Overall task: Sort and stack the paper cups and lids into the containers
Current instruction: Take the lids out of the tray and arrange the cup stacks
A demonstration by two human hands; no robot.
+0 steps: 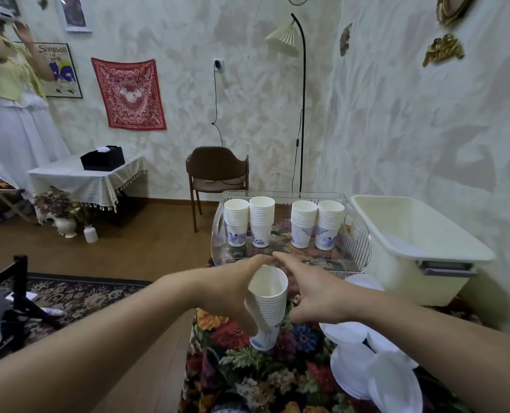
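A stack of white paper cups [268, 305] with blue print hangs slightly tilted just above the floral tablecloth. My left hand [232, 293] grips it from the left, thumb low on the stack and fingers curved round the back of the rim. My right hand [313, 293] cups the stack's right side, its forefinger reaching over to meet the left fingertips. Just beyond stands a clear plastic container [361, 242] holding several upright cup stacks [262, 220]. White lids [375, 374] lie loosely piled on the table at the right.
A cream plastic tub [456, 251] stands right of the clear container, something white inside it. The table's left edge drops to a wooden floor. A brown chair [218, 177] and a floor lamp [302, 114] stand behind. A person [9, 99] stands at far left.
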